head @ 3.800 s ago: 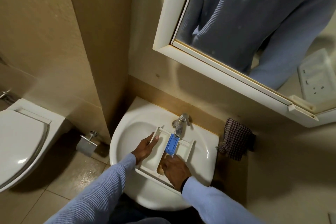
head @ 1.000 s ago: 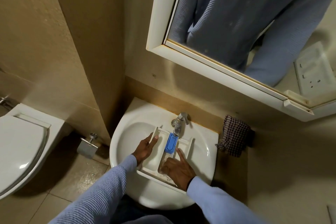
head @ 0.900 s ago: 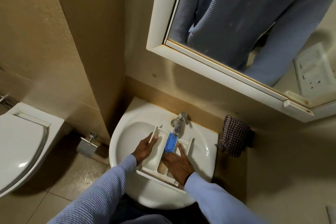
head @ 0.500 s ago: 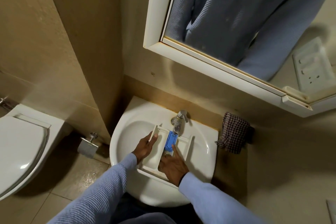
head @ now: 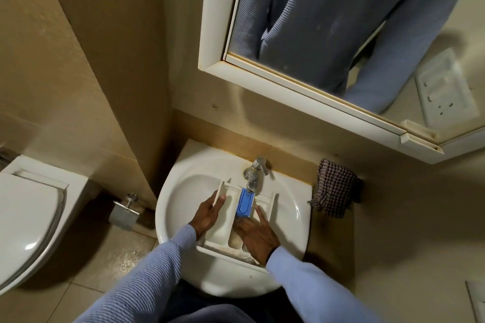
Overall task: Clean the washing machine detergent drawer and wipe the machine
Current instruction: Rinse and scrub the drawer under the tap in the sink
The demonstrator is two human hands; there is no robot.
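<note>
– Detergent drawer (head: 221, 227), the white plastic tray with long compartments: where is it?

– In the round white ceramic basin (head: 183, 191), laid across the bowl. Its far end reaches past the fingertips of both hands and sits under the chrome tap (head: 256, 172). Its front panel is down by the wrists.

– What is the left hand doing?

– The left hand (head: 208, 214) grips the left side wall of the detergent drawer. The thumb lies along the top of that wall, pointing away from the person. The other fingers go under the wall and are mostly hidden.

– And the right hand?

– The right hand (head: 256, 235) rests palm down in the drawer, over the middle and right compartments. Its forefinger is stretched out straight. Just left of that finger sits the blue plastic insert (head: 244, 203). The other fingers bend down into the middle compartment, below the near end of the insert. I cannot tell whether they hold anything.

– Anything else inside?

– A brownish patch (head: 234, 240) shows in the middle compartment, just left of the right hand.

– And round about?

– A dark checked cloth (head: 334, 187) sits off to the right of the right hand, past the basin's rim. Well to the left of the left hand stands a white toilet (head: 29, 217) with its lid down.
</note>
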